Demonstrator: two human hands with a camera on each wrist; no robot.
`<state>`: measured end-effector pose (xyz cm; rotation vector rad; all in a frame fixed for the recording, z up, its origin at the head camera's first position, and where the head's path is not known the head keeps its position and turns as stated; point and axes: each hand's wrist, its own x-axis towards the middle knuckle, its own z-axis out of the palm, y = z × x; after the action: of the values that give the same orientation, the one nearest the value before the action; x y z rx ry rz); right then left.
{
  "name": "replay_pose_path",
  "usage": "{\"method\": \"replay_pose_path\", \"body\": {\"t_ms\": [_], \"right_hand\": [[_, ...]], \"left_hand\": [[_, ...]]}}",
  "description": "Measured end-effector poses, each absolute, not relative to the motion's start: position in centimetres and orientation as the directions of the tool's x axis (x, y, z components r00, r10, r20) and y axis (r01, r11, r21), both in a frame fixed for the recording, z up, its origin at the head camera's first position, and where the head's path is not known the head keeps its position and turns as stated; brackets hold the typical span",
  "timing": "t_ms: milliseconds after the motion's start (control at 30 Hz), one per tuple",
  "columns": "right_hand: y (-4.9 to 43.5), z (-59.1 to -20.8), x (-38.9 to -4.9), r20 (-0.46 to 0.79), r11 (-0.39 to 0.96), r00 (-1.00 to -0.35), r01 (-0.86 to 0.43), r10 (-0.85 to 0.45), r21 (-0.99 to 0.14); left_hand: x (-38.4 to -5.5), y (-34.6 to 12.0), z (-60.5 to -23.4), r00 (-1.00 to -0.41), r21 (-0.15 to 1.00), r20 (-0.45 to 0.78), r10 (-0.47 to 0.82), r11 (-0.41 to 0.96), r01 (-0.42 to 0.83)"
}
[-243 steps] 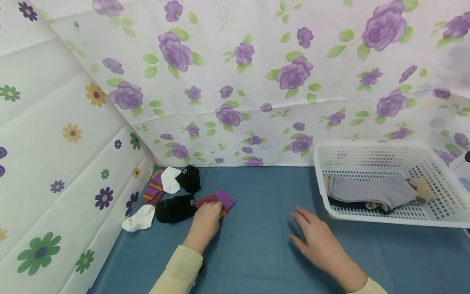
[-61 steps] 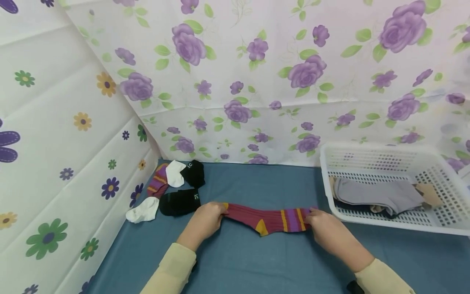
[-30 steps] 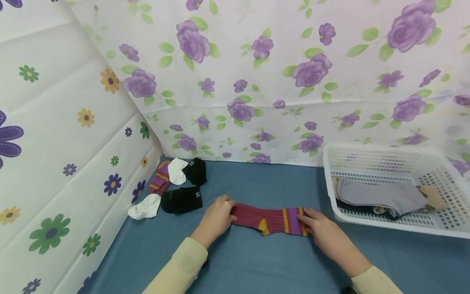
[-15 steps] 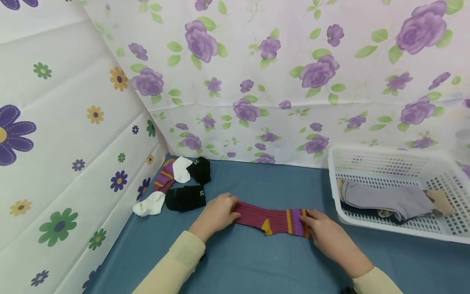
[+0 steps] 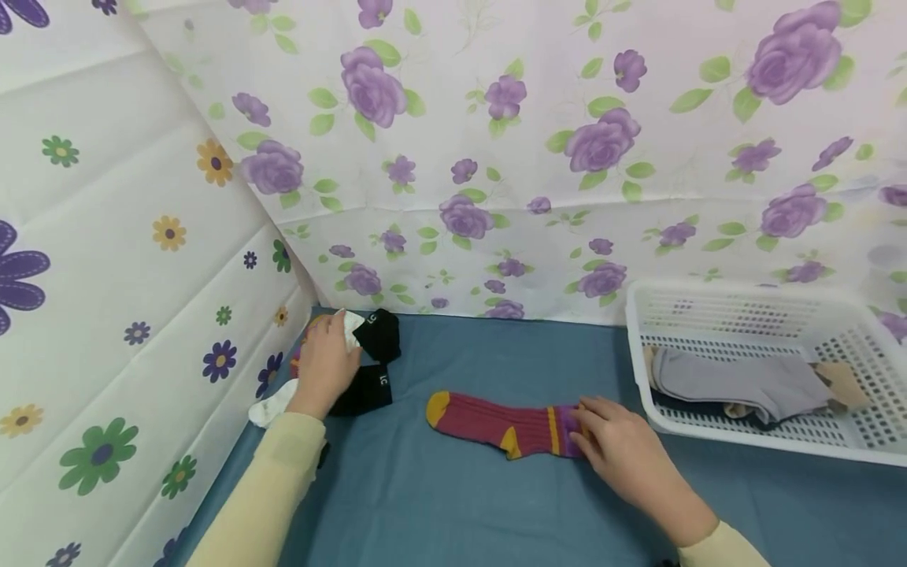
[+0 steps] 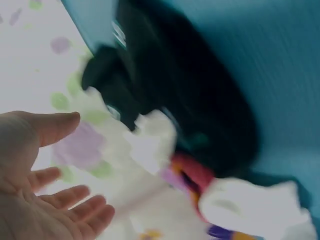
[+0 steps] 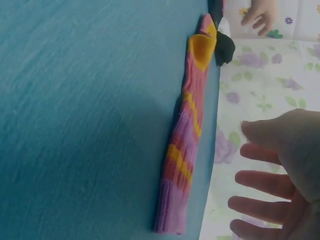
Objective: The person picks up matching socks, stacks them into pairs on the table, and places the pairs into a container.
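A maroon sock (image 5: pixel 475 417) with a yellow toe and heel and purple and yellow stripes lies flat on the blue table. My right hand (image 5: pixel 631 457) hovers by its cuff; the right wrist view shows the fingers extended and holding nothing. Over the sock group at the back left is my left hand (image 5: pixel 326 366), its fingers spread and grasping nothing in the left wrist view. It partly covers a second maroon striped sock (image 6: pixel 197 172), a white sock (image 5: pixel 352 324) and a black sock (image 5: pixel 364 394). Beside them lie another black sock (image 5: pixel 379 335) and another white sock (image 5: pixel 269 407).
At the right stands a white plastic basket (image 5: pixel 765 439). In it lies a grey sock (image 5: pixel 737 378) on top of beige and dark ones. Flowered cloth walls (image 5: pixel 425 126) rise along the table's back and left edges.
Earlier, both hands held the maroon sock stretched out and laid it flat. My left hand has since let go of the toe and moved left over the other socks; the right has loosened from the cuff.
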<state>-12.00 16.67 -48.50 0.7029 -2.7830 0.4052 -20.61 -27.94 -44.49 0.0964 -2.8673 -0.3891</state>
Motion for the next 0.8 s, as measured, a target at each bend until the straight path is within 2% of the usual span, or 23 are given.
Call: {"method": "replay_pose_path", "body": {"t_ms": [133, 267, 467, 600, 800], "right_hand": [[16.7, -48.2, -11.8, 0.337, 0.871, -0.867, -0.448, -0.367, -0.202], [16.8, -48.1, -11.5, 0.347, 0.877, -0.874, -0.428, -0.341, -0.216], [16.9, -48.2, -11.4, 0.332, 0.891, -0.887, -0.402, -0.322, -0.209], [17.0, -48.4, -11.5, 0.321, 0.896, -0.894, -0.390, -0.313, -0.212], [17.2, -48.7, -11.8, 0.304, 0.904, -0.906, -0.368, -0.296, -0.218]], "left_hand": [[-21.7, -30.2, -45.3, -0.978, 0.335, 0.148, -0.147, 0.938, -0.090], [-22.8, -31.2, -46.2, -0.981, 0.354, 0.046, -0.190, 0.921, -0.162], [-23.7, -31.9, -47.1, -0.961, 0.304, -0.107, -0.255, 0.912, -0.276], [-23.6, -32.2, -47.3, -0.925, 0.257, -0.206, -0.319, 0.894, -0.366], [-23.5, -32.6, -47.0, -0.890, 0.193, -0.274, -0.365, 0.885, -0.423]]}}
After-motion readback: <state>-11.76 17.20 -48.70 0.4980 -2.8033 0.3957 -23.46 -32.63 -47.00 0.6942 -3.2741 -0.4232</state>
